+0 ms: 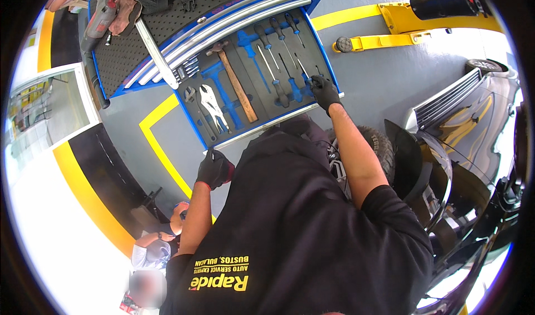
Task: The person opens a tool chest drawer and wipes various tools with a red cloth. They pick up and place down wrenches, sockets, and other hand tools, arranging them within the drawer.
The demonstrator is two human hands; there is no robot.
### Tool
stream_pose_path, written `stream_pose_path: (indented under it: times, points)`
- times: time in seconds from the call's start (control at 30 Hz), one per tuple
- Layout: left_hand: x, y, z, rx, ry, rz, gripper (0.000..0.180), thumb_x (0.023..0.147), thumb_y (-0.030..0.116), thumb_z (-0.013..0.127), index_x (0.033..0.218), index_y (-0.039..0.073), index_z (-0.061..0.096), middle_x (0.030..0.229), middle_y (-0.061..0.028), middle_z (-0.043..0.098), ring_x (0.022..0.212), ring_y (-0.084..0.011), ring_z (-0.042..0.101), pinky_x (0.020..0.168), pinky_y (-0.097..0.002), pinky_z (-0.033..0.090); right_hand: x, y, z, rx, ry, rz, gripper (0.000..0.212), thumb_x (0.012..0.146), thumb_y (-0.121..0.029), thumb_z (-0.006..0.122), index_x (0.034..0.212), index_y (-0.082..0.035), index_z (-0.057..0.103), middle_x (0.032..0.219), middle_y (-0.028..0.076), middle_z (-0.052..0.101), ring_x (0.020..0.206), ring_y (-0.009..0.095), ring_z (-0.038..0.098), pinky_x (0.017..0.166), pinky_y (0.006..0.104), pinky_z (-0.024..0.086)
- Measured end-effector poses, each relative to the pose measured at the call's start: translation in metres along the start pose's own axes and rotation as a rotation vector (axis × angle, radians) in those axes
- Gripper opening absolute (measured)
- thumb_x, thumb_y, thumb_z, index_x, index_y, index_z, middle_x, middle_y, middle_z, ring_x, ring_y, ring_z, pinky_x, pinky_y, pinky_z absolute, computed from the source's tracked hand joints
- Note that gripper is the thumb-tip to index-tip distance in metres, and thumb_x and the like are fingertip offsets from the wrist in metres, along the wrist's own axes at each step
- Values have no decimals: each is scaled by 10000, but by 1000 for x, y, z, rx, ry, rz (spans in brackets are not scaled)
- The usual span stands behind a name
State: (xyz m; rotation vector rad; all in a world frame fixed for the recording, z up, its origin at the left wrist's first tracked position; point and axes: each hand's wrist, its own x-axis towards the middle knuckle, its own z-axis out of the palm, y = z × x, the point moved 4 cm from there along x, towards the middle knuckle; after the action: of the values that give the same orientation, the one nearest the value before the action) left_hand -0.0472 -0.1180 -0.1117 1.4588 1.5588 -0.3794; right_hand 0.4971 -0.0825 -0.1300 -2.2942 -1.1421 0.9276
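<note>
An open tool drawer (262, 125) with a dark foam insert and blue cut-outs lies in front of me. My right hand (325, 94), in a black glove, is at its right side with fingers closed around the handle end of a screwdriver (302, 67). My left hand (215, 170), also gloved, is curled closed beside the front left corner; what its fingers hold, if anything, is hidden. In the drawer lie a wooden-handled hammer (237, 83), locking pliers (211, 104), an adjustable wrench (204, 117) and several other screwdrivers (277, 85).
Above the drawer, the blue cabinet's dark perforated top (167, 36) carries a grey power tool (100, 17) and a bag. A yellow jack leg (384, 40) crosses the floor at far right. A dark vehicle (468, 108) and tyre (372, 148) stand right. Another person (151, 253) is lower left.
</note>
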Motion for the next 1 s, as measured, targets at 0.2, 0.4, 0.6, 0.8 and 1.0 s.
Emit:
stream_pose_path:
  times: [0.2, 0.4, 0.6, 0.8, 1.0]
  points:
    - [5, 1, -7, 79, -11, 23, 613, 975, 330, 669, 1530, 127, 506, 1189, -285, 741, 1155, -454, 710, 945, -514, 570, 16, -3, 23, -33, 58, 7, 351, 943, -290, 736, 1258, -137, 765, 1175, 225, 755, 1088, 400, 723, 949, 478, 560]
    - [6, 18, -17, 80, -124, 1, 578, 970, 341, 677, 1481, 112, 533, 1185, -279, 740, 1156, -450, 710, 952, -507, 566, 20, -19, 2, -231, -6, 65, 387, 902, -352, 766, 1244, -172, 780, 1148, 179, 770, 1110, 376, 721, 983, 467, 557]
    - [5, 6, -9, 75, -80, -32, 622, 973, 345, 680, 1508, 88, 491, 1256, -290, 714, 1204, -448, 690, 993, -499, 555, 25, -20, 9, -297, -60, 97, 347, 858, -352, 811, 1132, -142, 779, 1123, 182, 773, 1094, 366, 727, 951, 472, 559]
    - [-3, 13, -3, 121, -106, -36, 767, 982, 361, 666, 1626, 71, 366, 1323, -325, 679, 1246, -463, 666, 1026, -511, 543, 23, -18, 17, -229, 57, 105, 353, 820, -381, 858, 1037, -121, 759, 1014, 165, 783, 1006, 361, 745, 897, 483, 564]
    - [-7, 25, -8, 170, -115, 74, 851, 987, 416, 632, 1666, 43, 281, 1262, -331, 698, 1180, -476, 688, 1000, -526, 544, 45, 4, 13, -242, -36, 145, 393, 805, -407, 879, 1018, -101, 754, 959, 137, 786, 941, 330, 755, 863, 451, 571]
